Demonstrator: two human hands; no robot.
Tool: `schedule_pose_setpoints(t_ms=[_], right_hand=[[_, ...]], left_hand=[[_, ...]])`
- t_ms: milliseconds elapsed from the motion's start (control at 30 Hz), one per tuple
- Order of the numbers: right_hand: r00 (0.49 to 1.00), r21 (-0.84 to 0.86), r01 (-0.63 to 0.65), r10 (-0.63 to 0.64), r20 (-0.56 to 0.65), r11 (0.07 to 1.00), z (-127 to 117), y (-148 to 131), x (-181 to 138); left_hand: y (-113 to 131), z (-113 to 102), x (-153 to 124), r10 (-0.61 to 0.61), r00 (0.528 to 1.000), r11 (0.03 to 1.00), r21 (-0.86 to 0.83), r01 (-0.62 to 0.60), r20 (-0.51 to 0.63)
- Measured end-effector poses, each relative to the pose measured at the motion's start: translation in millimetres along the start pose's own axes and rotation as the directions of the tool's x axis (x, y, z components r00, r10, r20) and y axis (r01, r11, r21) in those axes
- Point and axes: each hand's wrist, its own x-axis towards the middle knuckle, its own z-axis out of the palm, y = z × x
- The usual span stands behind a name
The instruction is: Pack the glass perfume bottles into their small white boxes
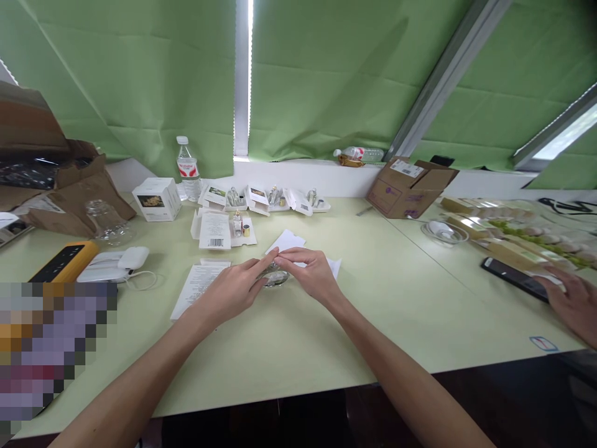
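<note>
On the near middle of the pale table (326, 354), the person's two hands meet over one clear glass bottle (276, 279). The left hand (237, 287) seems to grasp it from the left, forefinger reaching to its top; the right hand (313, 270) has its fingertips bunched there, and whether they grip the bottle or some small part is hidden, so I cannot tell. The bottle looks stiff and smooth: probably light but solid for its size, slippery on its shiny faces, and liable to chip if dropped. Its broad body should give the surest hold, across opposite sides; the narrower top would better take a fingertip pinch.

Counted by size: one brown paper bag (93, 193) far left; one brown carton (396, 194) far right; two plastic water bottles (187, 171), one upright far left of middle, one lying on the far ledge (317, 176); one closed white box (158, 200), left; four opened white boxes (214, 231), far side; four little glass bottles (237, 225), one with each opened box; one gold cap (246, 231) plain to see
</note>
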Motion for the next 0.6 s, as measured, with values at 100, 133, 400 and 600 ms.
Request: schedule_pose_setpoints(t_ms=[100,133,400,600], right_hand=[[0.999,-0.014,0.027,-0.027,-0.032,1.000,2.5,0.9,-0.7],[0.998,-0.023,0.039,-0.040,-0.040,0.999,3.2,1.3,-0.9],[0.993,-0.124,0.083,-0.092,-0.070,0.989,6.0,2.7,-1.6],[0.993,-0.139,0.072,-0.084,-0.079,0.988,7.3,3.2,-1.3]], left_hand=[[0.1,0.2,0.1,0.012,1.000,1.000,-0.016,-0.013,-0.010],[0.3,0.0,0.1,0.016,1.000,1.000,-0.025,-0.016,-0.013],[1.2,0.5,0.2,-0.044,0.999,0.999,-0.023,0.044,0.010],[3.5,-2.0,0.7,-0.037,0.999,0.999,-0.010,0.037,0.024]])
